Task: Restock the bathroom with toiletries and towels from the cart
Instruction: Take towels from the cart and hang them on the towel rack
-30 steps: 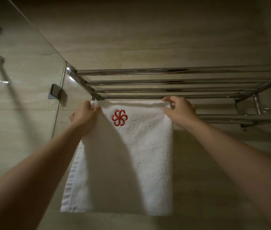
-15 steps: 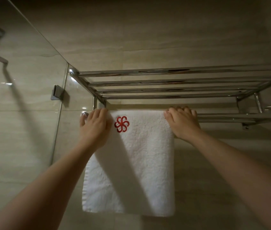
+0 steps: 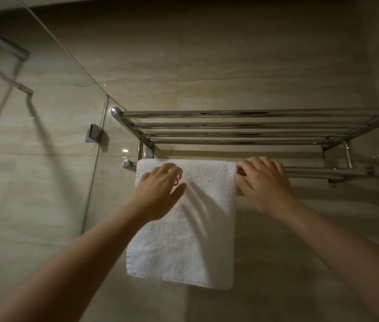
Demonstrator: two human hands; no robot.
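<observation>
Tiled wall (image 3: 207,66): beige, a horizontal grout line running across it above the rack. Chrome rack (image 3: 242,126): fixed to the wall, four parallel bars forming its upper shelf. Lower rail (image 3: 323,170) is hanging under the shelf's front edge, its bare stretch reaching to the right bracket. Glass panel (image 3: 44,159) is standing at the rack's left end and meeting the wall. Metal clamp (image 3: 93,135) is gripping the glass near that junction. Grey fitting (image 3: 2,43) is showing through the glass, blurred.
</observation>
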